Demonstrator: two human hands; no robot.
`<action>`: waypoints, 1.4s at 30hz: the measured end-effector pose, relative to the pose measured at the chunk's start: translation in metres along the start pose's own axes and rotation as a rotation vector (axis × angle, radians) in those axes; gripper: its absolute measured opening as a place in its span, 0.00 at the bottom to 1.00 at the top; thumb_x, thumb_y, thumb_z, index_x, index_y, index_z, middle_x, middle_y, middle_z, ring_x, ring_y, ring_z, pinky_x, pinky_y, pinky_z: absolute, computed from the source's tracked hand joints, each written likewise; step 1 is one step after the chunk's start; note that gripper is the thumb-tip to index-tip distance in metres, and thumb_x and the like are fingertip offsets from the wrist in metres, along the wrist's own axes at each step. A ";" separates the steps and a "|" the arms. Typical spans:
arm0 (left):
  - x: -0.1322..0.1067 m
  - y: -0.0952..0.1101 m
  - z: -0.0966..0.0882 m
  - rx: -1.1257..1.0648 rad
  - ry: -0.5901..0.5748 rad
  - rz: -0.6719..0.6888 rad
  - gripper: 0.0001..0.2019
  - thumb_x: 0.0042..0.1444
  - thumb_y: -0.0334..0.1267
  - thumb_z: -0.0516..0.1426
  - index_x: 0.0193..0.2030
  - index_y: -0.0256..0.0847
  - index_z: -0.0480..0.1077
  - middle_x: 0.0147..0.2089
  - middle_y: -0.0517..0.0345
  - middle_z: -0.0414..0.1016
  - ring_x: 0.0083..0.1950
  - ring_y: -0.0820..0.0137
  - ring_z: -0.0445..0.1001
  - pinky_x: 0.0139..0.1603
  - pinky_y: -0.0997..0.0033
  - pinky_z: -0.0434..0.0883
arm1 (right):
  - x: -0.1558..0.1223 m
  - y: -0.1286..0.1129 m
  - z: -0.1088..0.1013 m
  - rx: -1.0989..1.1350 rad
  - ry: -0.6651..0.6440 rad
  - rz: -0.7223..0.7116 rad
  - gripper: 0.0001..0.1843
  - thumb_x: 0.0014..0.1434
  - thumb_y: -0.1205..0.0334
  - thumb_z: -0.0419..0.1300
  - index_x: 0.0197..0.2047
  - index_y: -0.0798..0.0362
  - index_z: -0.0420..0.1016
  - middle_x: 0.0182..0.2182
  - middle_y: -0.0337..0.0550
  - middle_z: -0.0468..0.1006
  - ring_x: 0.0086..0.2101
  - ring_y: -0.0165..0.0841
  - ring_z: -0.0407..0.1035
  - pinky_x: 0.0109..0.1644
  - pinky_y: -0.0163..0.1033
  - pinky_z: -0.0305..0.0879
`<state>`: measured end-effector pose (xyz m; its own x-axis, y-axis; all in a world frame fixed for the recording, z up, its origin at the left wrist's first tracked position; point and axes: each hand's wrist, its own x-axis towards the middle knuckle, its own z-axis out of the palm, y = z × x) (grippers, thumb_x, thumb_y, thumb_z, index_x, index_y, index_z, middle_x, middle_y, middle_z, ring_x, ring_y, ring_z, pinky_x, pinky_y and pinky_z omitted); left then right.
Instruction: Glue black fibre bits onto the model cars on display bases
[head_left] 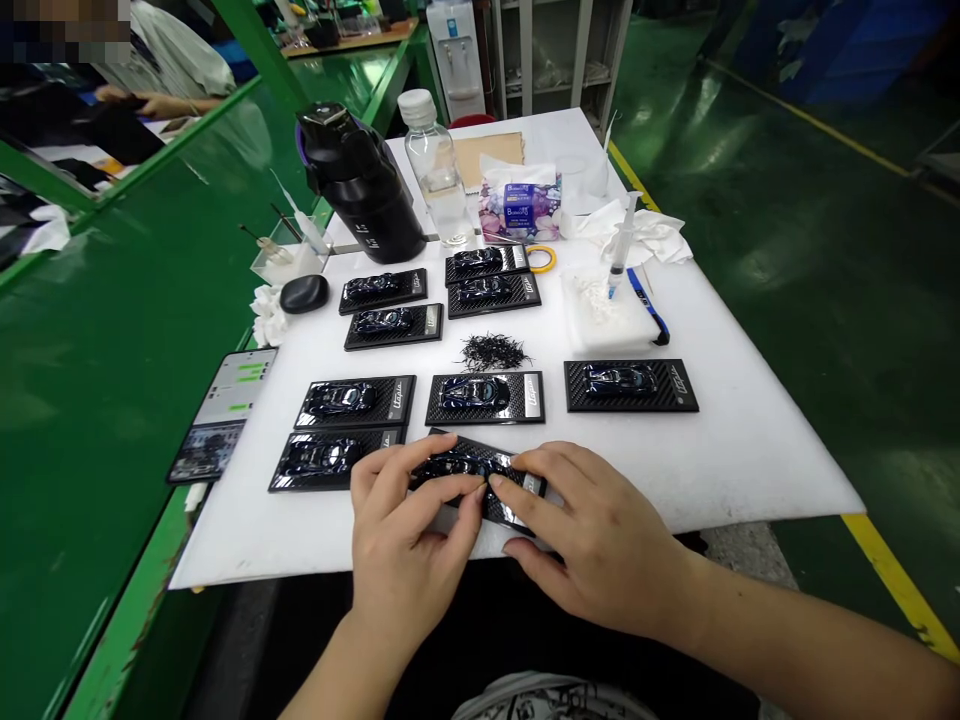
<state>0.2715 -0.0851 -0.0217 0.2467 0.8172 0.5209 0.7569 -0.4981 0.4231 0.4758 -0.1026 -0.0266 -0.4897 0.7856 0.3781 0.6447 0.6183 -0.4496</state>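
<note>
A dark blue model car (456, 466) on a black display base lies at a slant at the front of the white board, partly hidden by my fingers. My left hand (412, 515) is closed in a pinch over the car's side, thumb against index finger; whatever is between the tips is too small to make out. From the other side my right hand (592, 520) steadies the base, its index fingertip on the car and its thumb by the front edge. Just beyond, another model car (474, 393) stands on its base, with a pile of small black slivers (493, 352) behind it.
Several similar cars on bases stand around, one at right (621, 380). A syringe (622, 245) rises from a white foam block (607, 310). Farther back are a black bottle (367, 190), a clear bottle (439, 170) and a tissue pack (520, 205). A phone (221, 415) lies left.
</note>
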 end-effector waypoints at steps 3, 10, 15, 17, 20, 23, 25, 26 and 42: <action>0.001 0.000 0.000 -0.006 -0.002 0.006 0.07 0.55 0.28 0.62 0.37 0.47 0.76 0.54 0.54 0.74 0.52 0.59 0.66 0.52 0.51 0.67 | 0.000 0.000 0.001 -0.018 0.007 -0.016 0.22 0.65 0.60 0.57 0.60 0.56 0.71 0.52 0.52 0.70 0.52 0.40 0.63 0.59 0.49 0.67; 0.007 -0.001 -0.007 -0.088 -0.152 -0.185 0.05 0.59 0.35 0.60 0.42 0.48 0.73 0.58 0.58 0.71 0.60 0.60 0.63 0.61 0.51 0.64 | 0.001 0.000 0.005 -0.123 0.003 -0.073 0.23 0.64 0.63 0.56 0.60 0.58 0.71 0.50 0.54 0.72 0.51 0.43 0.64 0.54 0.50 0.70; 0.012 -0.001 -0.009 -0.195 -0.138 -0.258 0.08 0.61 0.36 0.58 0.47 0.48 0.69 0.59 0.58 0.70 0.63 0.63 0.66 0.66 0.53 0.62 | 0.003 -0.002 0.005 -0.171 0.011 -0.098 0.23 0.63 0.64 0.56 0.60 0.59 0.71 0.49 0.55 0.72 0.49 0.43 0.65 0.51 0.49 0.71; 0.013 0.001 -0.008 -0.196 -0.139 -0.275 0.08 0.61 0.36 0.58 0.48 0.47 0.69 0.59 0.56 0.70 0.63 0.63 0.67 0.66 0.53 0.62 | 0.004 -0.002 0.004 -0.193 0.002 -0.109 0.22 0.62 0.65 0.55 0.59 0.59 0.71 0.49 0.56 0.72 0.48 0.43 0.65 0.50 0.49 0.70; 0.015 0.004 -0.006 -0.152 -0.173 -0.286 0.11 0.61 0.38 0.58 0.50 0.46 0.68 0.60 0.53 0.69 0.64 0.61 0.66 0.67 0.52 0.62 | 0.007 0.002 0.000 -0.217 -0.027 -0.136 0.21 0.63 0.65 0.55 0.58 0.59 0.72 0.49 0.56 0.72 0.47 0.43 0.65 0.49 0.50 0.70; 0.016 0.006 -0.004 -0.125 -0.187 -0.318 0.13 0.59 0.39 0.58 0.51 0.45 0.68 0.60 0.51 0.68 0.64 0.59 0.66 0.66 0.50 0.62 | 0.009 0.007 -0.004 -0.199 -0.053 -0.170 0.21 0.65 0.60 0.54 0.58 0.58 0.72 0.50 0.56 0.71 0.47 0.42 0.64 0.49 0.50 0.69; 0.017 0.006 -0.003 -0.124 -0.181 -0.362 0.14 0.58 0.40 0.59 0.50 0.44 0.68 0.60 0.50 0.68 0.64 0.58 0.65 0.67 0.49 0.61 | 0.008 0.011 -0.004 -0.179 -0.056 -0.180 0.22 0.66 0.59 0.53 0.60 0.58 0.71 0.52 0.56 0.70 0.48 0.42 0.64 0.50 0.50 0.68; 0.017 0.006 -0.003 -0.131 -0.181 -0.387 0.14 0.57 0.40 0.59 0.50 0.45 0.69 0.60 0.50 0.68 0.64 0.57 0.65 0.67 0.48 0.61 | 0.007 0.012 -0.004 -0.171 -0.053 -0.180 0.22 0.66 0.59 0.53 0.60 0.58 0.70 0.52 0.56 0.70 0.49 0.42 0.63 0.51 0.50 0.68; 0.033 0.009 -0.006 -0.181 -0.287 -0.640 0.19 0.49 0.43 0.62 0.48 0.44 0.69 0.52 0.52 0.70 0.57 0.55 0.68 0.62 0.46 0.63 | 0.008 0.012 -0.005 -0.144 -0.090 -0.172 0.21 0.64 0.59 0.55 0.58 0.57 0.70 0.53 0.56 0.68 0.49 0.43 0.63 0.51 0.50 0.65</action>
<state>0.2828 -0.0647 0.0041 -0.0436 0.9963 -0.0747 0.7001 0.0838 0.7091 0.4832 -0.0892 -0.0249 -0.6457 0.6719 0.3627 0.6210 0.7385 -0.2625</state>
